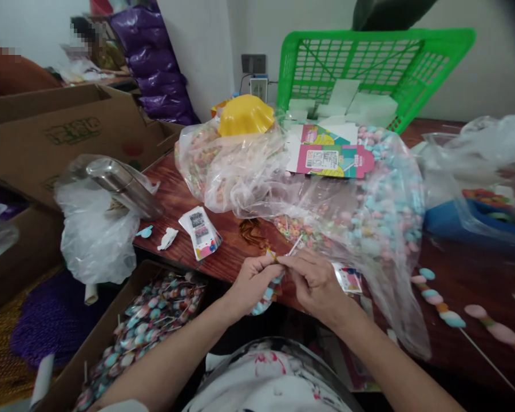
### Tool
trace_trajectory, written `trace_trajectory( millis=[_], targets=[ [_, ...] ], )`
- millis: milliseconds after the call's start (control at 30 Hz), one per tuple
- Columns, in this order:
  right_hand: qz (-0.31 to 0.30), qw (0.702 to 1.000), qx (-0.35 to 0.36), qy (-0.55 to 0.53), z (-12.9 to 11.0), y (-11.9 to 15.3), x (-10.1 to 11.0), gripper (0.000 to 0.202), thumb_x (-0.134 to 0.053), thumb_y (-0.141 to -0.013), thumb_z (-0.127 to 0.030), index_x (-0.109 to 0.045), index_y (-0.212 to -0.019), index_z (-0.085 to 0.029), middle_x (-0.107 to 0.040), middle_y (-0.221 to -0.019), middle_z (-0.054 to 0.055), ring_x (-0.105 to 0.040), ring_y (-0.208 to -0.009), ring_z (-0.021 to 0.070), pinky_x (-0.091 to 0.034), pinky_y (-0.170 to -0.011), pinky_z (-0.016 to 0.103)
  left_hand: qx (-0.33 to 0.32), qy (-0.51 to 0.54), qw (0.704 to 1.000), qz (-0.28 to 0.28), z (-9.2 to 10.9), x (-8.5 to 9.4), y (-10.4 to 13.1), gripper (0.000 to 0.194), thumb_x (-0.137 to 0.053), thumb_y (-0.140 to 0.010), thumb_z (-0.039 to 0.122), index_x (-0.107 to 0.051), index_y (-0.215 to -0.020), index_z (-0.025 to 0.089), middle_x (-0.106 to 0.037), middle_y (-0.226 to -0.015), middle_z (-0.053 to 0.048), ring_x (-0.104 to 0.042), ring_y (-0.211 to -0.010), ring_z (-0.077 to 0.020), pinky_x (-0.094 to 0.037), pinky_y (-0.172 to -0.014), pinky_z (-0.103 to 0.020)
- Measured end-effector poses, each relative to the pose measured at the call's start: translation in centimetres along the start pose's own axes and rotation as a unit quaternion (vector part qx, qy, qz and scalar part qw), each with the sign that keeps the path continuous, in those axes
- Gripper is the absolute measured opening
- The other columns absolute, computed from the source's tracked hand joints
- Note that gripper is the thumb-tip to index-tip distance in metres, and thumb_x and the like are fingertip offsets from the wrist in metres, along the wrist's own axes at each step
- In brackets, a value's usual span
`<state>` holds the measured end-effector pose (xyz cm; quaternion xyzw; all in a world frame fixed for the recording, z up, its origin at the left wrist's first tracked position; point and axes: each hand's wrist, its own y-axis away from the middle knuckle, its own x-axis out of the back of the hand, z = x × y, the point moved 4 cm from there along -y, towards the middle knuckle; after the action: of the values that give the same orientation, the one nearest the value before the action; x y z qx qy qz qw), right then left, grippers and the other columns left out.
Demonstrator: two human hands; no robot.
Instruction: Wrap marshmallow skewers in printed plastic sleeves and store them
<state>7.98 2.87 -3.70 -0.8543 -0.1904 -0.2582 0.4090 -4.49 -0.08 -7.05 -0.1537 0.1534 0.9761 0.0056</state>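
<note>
My left hand (255,280) is closed around the gathered neck of a clear-wrapped candy skewer (264,298), whose pastel blue and pink pieces hang below the fingers. Its white stick (296,245) points up and to the right. At the neck, my right hand (315,281) pinches a gold twist tie (274,257), its fingertips meeting those of the left. The fingers partly hide the tie and the wrapper. Just beyond the hands, a bundle of loose gold ties (251,230) lies on the table. A printed card (347,278) is beside my right wrist.
Left of my hands are a card stack (199,232) and a steel flask (126,186). A carton of wrapped skewers (143,266) stands below the table edge. Ahead lie clear bags of candy (369,212) and a green basket (285,74). Unwrapped skewers (440,306) lie right.
</note>
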Motion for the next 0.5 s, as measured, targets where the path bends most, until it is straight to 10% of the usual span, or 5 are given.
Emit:
trace_trajectory(
  millis=[267, 500],
  targets=[
    [0.043, 0.997, -0.063, 0.012, 0.2, 1.7, 1.7, 0.038, -0.048, -0.083, -0.005, -0.053, -0.119, -0.016, -0.063, -0.080, 0.003, -0.057, -0.076, 0.0148, -0.047, -0.072, 0.028, -0.011, -0.001, 1.000, -0.011, -0.7, -0.9, -0.5, 0.026, -0.073, -0.070, 0.036, -0.070, -0.073, 0.011, -0.059, -0.061, -0.002, -0.047, -0.048, -0.0057, -0.034, -0.045, -0.018],
    [0.084, 0.935, -0.315, -0.141, 1.0, 4.4, 1.2, 0.013, -0.057, -0.082, -0.026, -0.058, -0.072, -0.018, -0.057, -0.066, -0.001, -0.051, -0.062, 0.0117, -0.040, -0.058, 0.023, -0.011, -0.068, 0.998, 0.006, -0.6, -1.3, -0.7, 0.026, -0.069, -0.071, 0.036, -0.067, -0.064, 0.012, -0.051, -0.047, 0.002, -0.039, -0.037, -0.0039, -0.028, -0.038, -0.017]
  ],
)
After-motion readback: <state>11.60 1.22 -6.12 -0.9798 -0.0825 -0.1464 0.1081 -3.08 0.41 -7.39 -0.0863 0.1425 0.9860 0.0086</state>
